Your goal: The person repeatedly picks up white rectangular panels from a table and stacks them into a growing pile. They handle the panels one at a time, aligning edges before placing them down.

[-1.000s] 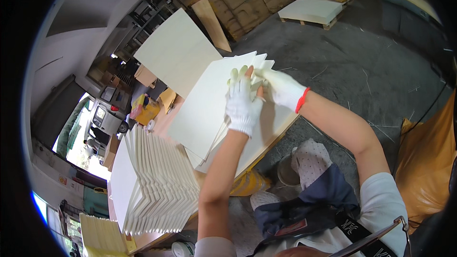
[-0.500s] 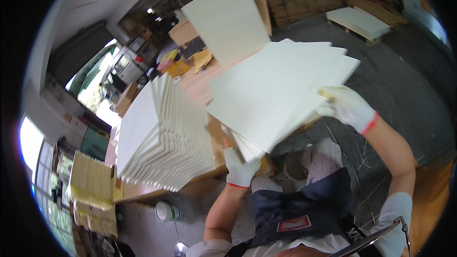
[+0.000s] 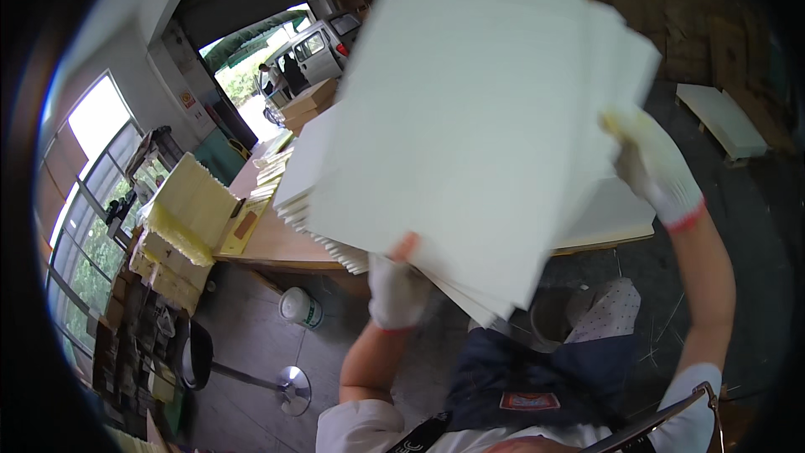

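Observation:
A fanned bundle of large white sheets [image 3: 453, 134] is raised, tilted, in front of me. It hides much of the table [image 3: 264, 235]. My left hand [image 3: 397, 292], in a white glove with the thumb bare, grips the bundle's lower left edge. On the right edge, my gloved right hand [image 3: 658, 159] is closed round the sheets, slightly blurred. Behind the bundle, to the left, part of a stack of white sheets [image 3: 303, 155] shows on the table. More white sheets [image 3: 616, 205] lie on the right part of the table, partly covered.
A white bucket [image 3: 300, 308] and a round metal stand base [image 3: 293, 390] are on the floor at left. Beyond them is a pile of yellowish boards [image 3: 193, 205]. Cardboard boxes [image 3: 310, 102] sit behind the table. A low pallet with white sheets [image 3: 723, 122] lies far right.
Both hands have lifted the fanned sheets, bringing them up and tilting them more upright. The bundle now covers much of the left stack. My view has turned leftward.

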The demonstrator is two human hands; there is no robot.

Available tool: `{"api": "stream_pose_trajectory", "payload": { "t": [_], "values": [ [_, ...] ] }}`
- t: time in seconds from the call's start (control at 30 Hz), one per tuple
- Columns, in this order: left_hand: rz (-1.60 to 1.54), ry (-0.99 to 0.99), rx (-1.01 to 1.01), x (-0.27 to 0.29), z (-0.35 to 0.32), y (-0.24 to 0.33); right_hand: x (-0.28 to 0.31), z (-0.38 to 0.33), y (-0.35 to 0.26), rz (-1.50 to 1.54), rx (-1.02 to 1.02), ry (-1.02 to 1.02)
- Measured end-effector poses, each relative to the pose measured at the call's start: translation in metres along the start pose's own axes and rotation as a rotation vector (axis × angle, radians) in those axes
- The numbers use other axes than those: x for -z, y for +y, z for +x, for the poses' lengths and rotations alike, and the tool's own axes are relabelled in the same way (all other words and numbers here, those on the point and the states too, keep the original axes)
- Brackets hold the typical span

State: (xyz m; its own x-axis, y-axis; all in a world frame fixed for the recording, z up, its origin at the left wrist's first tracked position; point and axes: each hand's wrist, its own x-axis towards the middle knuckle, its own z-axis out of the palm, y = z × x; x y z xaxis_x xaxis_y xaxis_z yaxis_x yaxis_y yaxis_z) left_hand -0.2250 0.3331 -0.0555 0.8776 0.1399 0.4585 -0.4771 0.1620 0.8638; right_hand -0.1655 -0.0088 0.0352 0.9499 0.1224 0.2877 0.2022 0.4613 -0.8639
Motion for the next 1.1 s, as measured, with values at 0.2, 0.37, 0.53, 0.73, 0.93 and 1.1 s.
{"api": "stream_pose_trajectory", "payload": {
  "t": [0.2,0.37,0.53,0.73,0.93,1.1],
  "values": [
    [-0.627,-0.385,-0.132,0.121,0.136,0.061,-0.177,0.051,0.047,-0.351,0.14,-0.464],
    [-0.406,0.473,0.006,0.068,0.185,0.06,-0.199,0.152,0.119,0.003,-0.135,-0.412],
    [-0.412,0.562,0.233,0.085,0.18,0.048,-0.209,0.164,0.143,0.085,-0.442,-0.299],
    [-0.403,0.365,0.167,0.116,0.186,0.031,-0.219,0.167,0.144,0.127,-0.491,-0.238],
    [-0.793,0.522,0.282,0.105,0.149,0.054,-0.163,0.141,0.139,0.18,-0.43,-0.504],
    [-0.63,0.276,-0.057,0.047,0.044,0.041,-0.034,0.05,0.113,-0.363,-0.395,-0.612]
  ]
}}
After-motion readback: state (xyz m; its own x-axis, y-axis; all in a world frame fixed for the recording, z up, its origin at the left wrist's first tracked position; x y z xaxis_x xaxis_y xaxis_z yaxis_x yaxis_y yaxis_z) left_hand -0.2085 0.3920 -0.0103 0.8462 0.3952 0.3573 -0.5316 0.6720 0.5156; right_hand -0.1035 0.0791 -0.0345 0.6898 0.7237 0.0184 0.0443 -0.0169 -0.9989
